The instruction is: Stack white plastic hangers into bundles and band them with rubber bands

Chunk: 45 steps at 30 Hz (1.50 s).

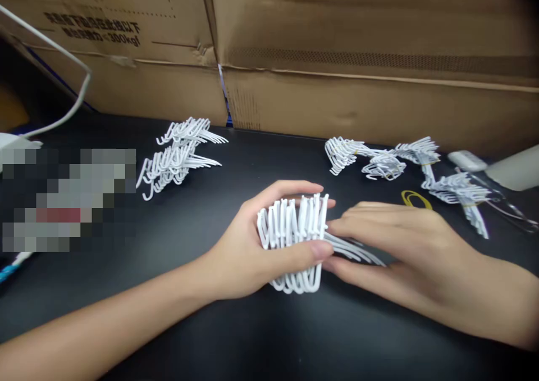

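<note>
My left hand (pixel 265 240) is wrapped round a bundle of white hooks (pixel 290 223), its thumb across the front and its fingers behind. The hooks stand side by side, their curved ends down. At the bundle's right side, my right hand (pixel 391 246) has its fingers and thumb round the long thin ends that point right. Further right, yellow rubber bands (pixel 416 200) lie on the black table (pixel 189 313).
Two loose piles of white hooks (pixel 170 164) lie at the back left. Several banded bundles (pixel 383 166) lie at the back right, near a white object (pixel 467 160). Cardboard boxes (pixel 357 100) line the rear edge. A white cable (pixel 80 97) hangs at the left.
</note>
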Available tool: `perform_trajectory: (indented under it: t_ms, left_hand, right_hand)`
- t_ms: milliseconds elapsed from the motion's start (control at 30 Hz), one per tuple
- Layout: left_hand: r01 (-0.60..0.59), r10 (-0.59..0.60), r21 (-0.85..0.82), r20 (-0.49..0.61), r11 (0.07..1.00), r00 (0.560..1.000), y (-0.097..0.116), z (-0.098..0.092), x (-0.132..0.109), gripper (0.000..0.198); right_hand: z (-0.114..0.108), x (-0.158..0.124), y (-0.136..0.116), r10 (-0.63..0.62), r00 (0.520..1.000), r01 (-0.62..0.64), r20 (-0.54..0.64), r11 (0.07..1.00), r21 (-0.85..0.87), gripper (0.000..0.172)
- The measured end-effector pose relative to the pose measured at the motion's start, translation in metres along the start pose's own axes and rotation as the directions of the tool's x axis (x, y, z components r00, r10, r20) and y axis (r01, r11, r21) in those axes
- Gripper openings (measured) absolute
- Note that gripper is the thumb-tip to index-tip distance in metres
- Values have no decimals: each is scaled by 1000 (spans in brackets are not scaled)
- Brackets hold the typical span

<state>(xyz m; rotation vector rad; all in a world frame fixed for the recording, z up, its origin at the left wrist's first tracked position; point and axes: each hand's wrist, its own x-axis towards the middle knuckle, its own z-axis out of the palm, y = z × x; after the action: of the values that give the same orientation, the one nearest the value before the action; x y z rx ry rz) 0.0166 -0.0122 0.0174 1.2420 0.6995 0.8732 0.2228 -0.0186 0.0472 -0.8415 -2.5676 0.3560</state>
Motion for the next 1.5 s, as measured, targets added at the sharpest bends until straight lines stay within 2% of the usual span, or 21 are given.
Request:
perform_trajectory:
  t_ms: [133,267,567,733,1000,1167,1300,1400,1500]
  left_hand:
    - [-35,33,86,22,996,999,-2,0,-1,49]
    - [-43,39,145,31,989,999,-3,1,-2,48]
    - [-47,44,274,15,961,999,-3,3,-3,40]
    - [-42,45,290,-2,956,999,-3,4,-3,40]
    - [40,-30,278,-38,960,999,-4,4,-2,40]
    - [96,-74,318,-81,943,994,-6,-1,3,39]
    - [120,-69,467,-125,876,990,-9,-5,3,39]
    - [107,-7,597,-168,795,986,-14,-9,4,41]
    - [50,75,618,-174,784,982,-10,-17,8,54]
  right_hand:
    - [4,0,-1,-44,996,48,78,998,-47,24]
    - [2,3,-1,-84,986,95,141,993,-76,30]
    - [7,1,3,-134,979,163,156,969,-188,30]
    - [8,0,3,-125,980,150,155,974,-167,29]
    - [13,-1,5,-104,978,127,179,985,-121,28]
    - [24,3,18,-84,978,86,190,996,-2,25]
    - [34,6,31,-94,977,67,193,988,140,26]
    - [38,9,37,-72,978,28,195,975,219,29]
    - [39,12,39,-26,981,-35,193,952,305,33]
